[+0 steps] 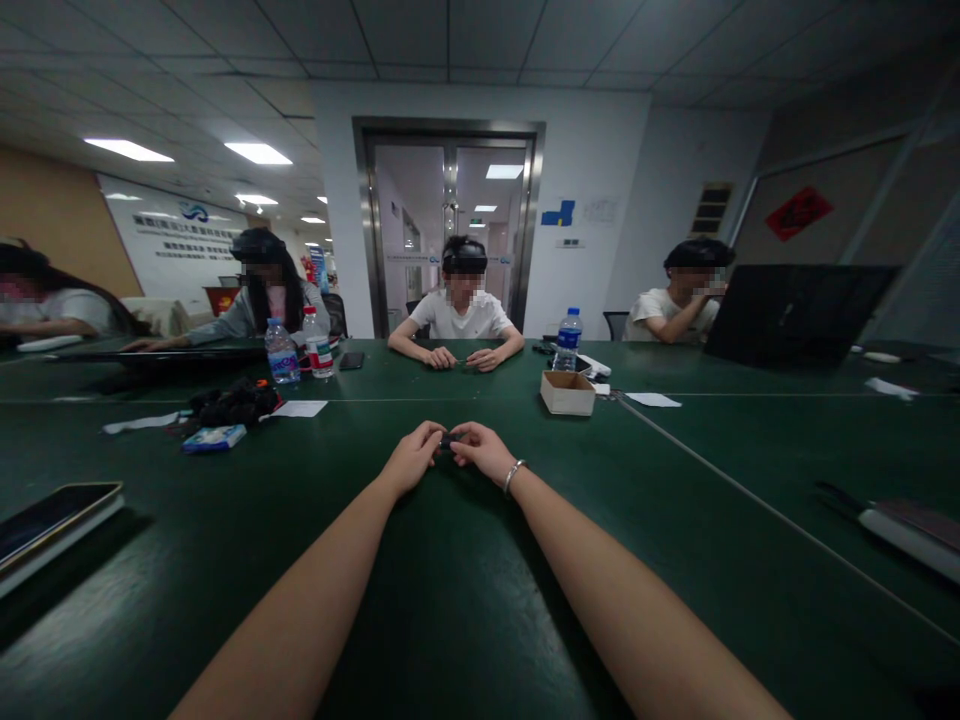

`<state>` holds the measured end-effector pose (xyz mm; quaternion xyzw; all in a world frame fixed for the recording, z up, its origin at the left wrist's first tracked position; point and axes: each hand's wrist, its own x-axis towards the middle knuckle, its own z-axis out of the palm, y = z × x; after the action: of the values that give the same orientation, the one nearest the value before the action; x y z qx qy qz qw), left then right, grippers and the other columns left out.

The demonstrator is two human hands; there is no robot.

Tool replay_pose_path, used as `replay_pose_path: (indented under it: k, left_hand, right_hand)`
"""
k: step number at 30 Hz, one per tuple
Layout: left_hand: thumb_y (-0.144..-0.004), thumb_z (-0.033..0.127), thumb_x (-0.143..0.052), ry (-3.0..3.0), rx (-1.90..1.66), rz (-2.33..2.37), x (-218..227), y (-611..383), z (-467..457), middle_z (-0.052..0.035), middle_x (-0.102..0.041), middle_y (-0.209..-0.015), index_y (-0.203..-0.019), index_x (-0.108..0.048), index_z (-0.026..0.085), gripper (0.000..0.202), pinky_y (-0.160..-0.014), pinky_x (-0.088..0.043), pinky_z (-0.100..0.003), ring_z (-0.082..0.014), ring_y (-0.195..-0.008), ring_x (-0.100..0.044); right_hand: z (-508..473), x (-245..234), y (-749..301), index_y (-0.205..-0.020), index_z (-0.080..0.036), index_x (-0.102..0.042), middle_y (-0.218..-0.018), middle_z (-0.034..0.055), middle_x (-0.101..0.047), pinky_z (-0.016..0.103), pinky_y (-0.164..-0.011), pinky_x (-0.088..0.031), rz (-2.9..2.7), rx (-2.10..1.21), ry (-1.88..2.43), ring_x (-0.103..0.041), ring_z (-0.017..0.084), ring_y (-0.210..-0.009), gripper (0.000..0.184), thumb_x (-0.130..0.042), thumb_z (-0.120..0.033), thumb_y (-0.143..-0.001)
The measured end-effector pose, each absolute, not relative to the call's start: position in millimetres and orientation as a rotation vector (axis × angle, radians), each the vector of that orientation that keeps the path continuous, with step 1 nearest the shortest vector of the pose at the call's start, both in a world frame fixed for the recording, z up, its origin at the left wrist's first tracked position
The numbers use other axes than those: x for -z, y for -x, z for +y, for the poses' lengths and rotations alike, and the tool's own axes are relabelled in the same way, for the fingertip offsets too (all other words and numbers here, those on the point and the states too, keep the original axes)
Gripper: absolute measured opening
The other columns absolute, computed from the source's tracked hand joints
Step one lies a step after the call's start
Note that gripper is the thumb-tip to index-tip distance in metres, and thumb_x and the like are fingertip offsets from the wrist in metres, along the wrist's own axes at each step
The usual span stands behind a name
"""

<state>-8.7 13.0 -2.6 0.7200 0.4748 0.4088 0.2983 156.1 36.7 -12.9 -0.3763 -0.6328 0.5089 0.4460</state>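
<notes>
Both my hands meet over the middle of the dark green table (330, 590), arms stretched forward. Between them is a small black object (448, 440), too small and too covered by fingers to name. My left hand (412, 457) pinches its left end. On its right end the fingers of my right hand (486, 452) are closed. A silver bracelet (514, 476) circles my right wrist. Ahead and to the right of my hands stands an open-topped cardboard box (568, 400); its inside is mostly hidden by the front wall.
Across the table a person (461, 310) holds something small. To the left are two bottles (282, 352), a black tangled bundle (234, 402), a blue-and-white packet (214, 438) and a phone (56, 525). Another bottle (568, 338) stands behind the box; a black monitor (799, 312) is at right.
</notes>
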Motion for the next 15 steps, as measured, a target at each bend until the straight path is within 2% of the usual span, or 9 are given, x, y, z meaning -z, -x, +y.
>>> replay_pose_path:
  k: [2, 7, 15]
  left_hand:
    - [-0.08, 0.042, -0.041, -1.897, -1.096, 1.257, 2.0, 8.8, 12.6, -0.0003, -0.055, -0.077, -0.102, -0.051, 0.02, 0.033, -0.057, -0.042, -0.024, -0.0113, -0.057, -0.052]
    - [-0.082, 0.044, -0.036, -1.892, -1.067, 1.26, 1.7, 8.9, 12.3, 0.0027, -0.051, -0.063, -0.099, -0.047, 0.019, 0.032, -0.052, -0.039, -0.023, -0.0115, -0.052, -0.049]
    - [-0.083, 0.05, -0.033, -1.919, -1.074, 1.273, 1.7, 8.3, 11.6, 0.0041, -0.05, -0.057, -0.086, -0.049, 0.019, 0.035, -0.05, -0.037, -0.022, -0.0107, -0.049, -0.047]
  right_hand:
    - [36.3, 12.5, -156.3, -0.091, -0.014, -0.053, -0.058, -0.0035, -0.057, 0.021, -0.05, -0.048, -1.566, -1.262, 0.934, -0.056, 0.008, -0.049, 0.027, -0.067, -0.016, -0.068]
    - [36.0, 12.0, -156.1, -0.089, -0.014, -0.054, -0.059, -0.0035, -0.057, 0.021, -0.05, -0.048, -1.579, -1.258, 0.938, -0.056, 0.008, -0.049, 0.026, -0.068, -0.017, -0.068]
    - [36.1, 12.7, -155.8, -0.09, -0.014, -0.053, -0.06, -0.003, -0.058, 0.021, -0.049, -0.047, -1.574, -1.262, 0.916, -0.055, 0.008, -0.048, 0.027, -0.068, -0.017, -0.068]
